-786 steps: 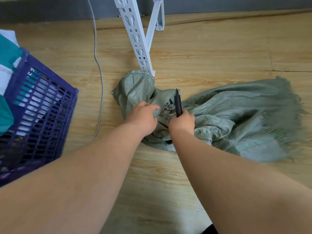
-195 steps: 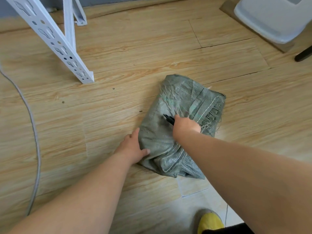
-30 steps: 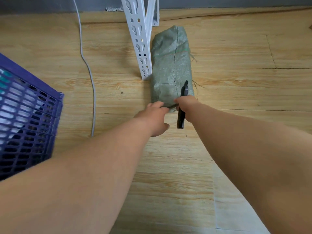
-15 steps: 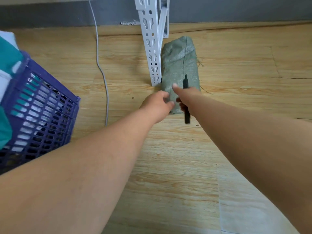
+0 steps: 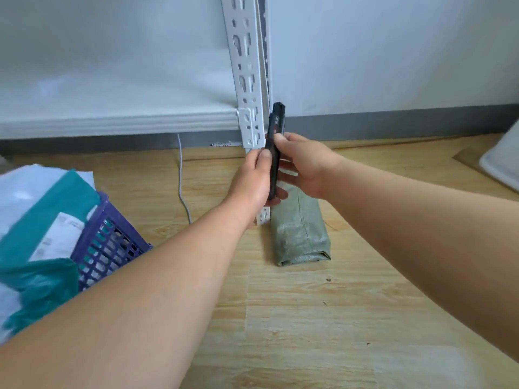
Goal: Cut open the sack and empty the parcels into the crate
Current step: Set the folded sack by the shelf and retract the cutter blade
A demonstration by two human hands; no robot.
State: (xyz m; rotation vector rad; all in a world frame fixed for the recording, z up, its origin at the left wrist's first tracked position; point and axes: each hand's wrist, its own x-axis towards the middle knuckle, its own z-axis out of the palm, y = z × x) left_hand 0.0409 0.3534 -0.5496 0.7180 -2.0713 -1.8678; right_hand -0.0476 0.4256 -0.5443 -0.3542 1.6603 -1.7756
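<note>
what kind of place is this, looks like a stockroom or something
Probably a small parcel-sorting or storage room, not a home. A slotted white metal rack upright stands by the wall, a purple crate holds bagged parcels with shipping labels, and a folded woven sack lies on the wood-look floor.

Pale wood-grain plank floor [image 5: 295,318], running from the near edge to a dark grey skirting strip at the far wall. Resting on it, right of centre: a grey-green woven plastic sack [image 5: 299,234], folded into a narrow flat bundle, lying lengthwise just beside the foot of a white perforated metal shelving upright [image 5: 247,80]. At left: a purple lattice-sided plastic crate [image 5: 108,251], heaped with teal and white plastic-wrapped parcels [image 5: 42,220]. Between crate and upright, farther back: a thin grey cable [image 5: 182,186] trailing across the boards. At the far right edge: part of a white object [image 5: 502,161], too cropped to identify.
</note>
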